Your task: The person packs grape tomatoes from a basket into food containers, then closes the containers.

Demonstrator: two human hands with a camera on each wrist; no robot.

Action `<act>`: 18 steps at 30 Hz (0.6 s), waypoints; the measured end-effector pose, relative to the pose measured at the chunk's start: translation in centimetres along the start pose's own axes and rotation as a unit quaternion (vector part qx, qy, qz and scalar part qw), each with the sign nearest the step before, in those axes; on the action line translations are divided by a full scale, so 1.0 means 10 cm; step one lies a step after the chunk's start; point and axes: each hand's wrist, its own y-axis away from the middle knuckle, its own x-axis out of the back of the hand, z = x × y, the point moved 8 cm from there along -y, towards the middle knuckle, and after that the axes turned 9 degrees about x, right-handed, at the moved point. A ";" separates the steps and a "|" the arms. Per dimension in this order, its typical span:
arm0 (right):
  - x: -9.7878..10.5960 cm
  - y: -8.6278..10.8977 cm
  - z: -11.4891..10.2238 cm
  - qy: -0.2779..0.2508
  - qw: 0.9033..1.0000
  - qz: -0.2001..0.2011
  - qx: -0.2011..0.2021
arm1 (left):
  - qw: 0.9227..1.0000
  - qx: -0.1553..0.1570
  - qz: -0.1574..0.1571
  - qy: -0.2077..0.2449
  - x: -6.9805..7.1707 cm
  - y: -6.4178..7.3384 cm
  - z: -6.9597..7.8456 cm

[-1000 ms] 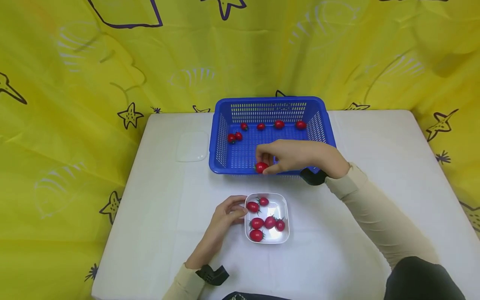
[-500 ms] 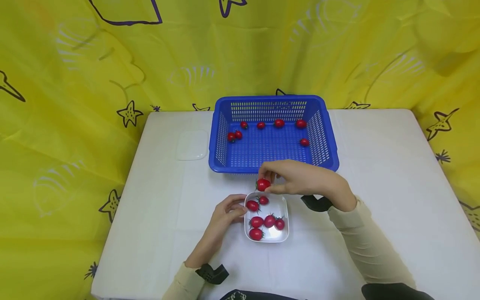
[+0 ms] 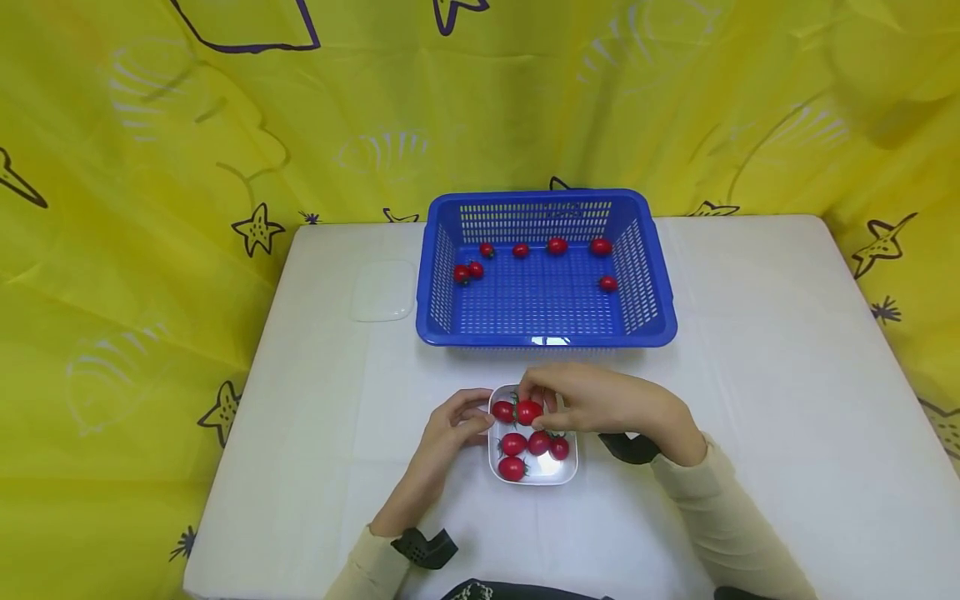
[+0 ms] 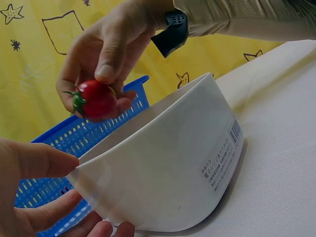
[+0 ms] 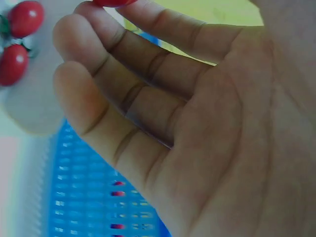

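Note:
A red cherry tomato [image 3: 528, 412] with a green stem is pinched between the thumb and fingers of my right hand [image 3: 600, 402]. In the left wrist view this tomato [image 4: 98, 100] is held over the rim of a small white plastic container [image 4: 163, 168]. Several tomatoes lie inside the container [image 3: 553, 473], mostly at its left and front. My left hand [image 3: 442, 446] holds the container's left side, with the thumb and fingers at its wall and rim. The right wrist view shows the right palm [image 5: 222, 133] and a sliver of the held tomato [image 5: 113, 2].
Behind the container stands a blue slotted basket [image 3: 547, 340], with several tomatoes spread over its floor, among them one tomato [image 3: 607, 283] at the right. A clear lid [image 3: 382, 292] lies left of the basket on the white table [image 3: 750, 333]. A yellow patterned curtain [image 3: 480, 100] hangs behind.
My right hand has come from the basket's front edge toward me, carrying the tomato over the white container. The left hand has stayed at the container's side.

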 end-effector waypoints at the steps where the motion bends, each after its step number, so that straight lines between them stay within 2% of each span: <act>1: -0.04 0.00 0.01 -0.003 1.000 -0.005 -0.003 | 1.000 -0.001 0.001 0.000 0.00 0.00 0.00; 8: -0.22 -0.04 0.07 -0.007 0.999 -0.028 -0.024 | 1.000 -0.004 0.000 0.005 0.00 0.00 0.01; 14: -0.31 -0.11 0.06 0.034 0.998 -0.037 -0.029 | 1.000 -0.005 -0.003 0.001 0.00 0.01 0.01; 18: -0.38 -0.15 0.06 0.070 0.995 -0.047 -0.053 | 1.000 -0.004 -0.004 0.001 -0.01 0.01 0.01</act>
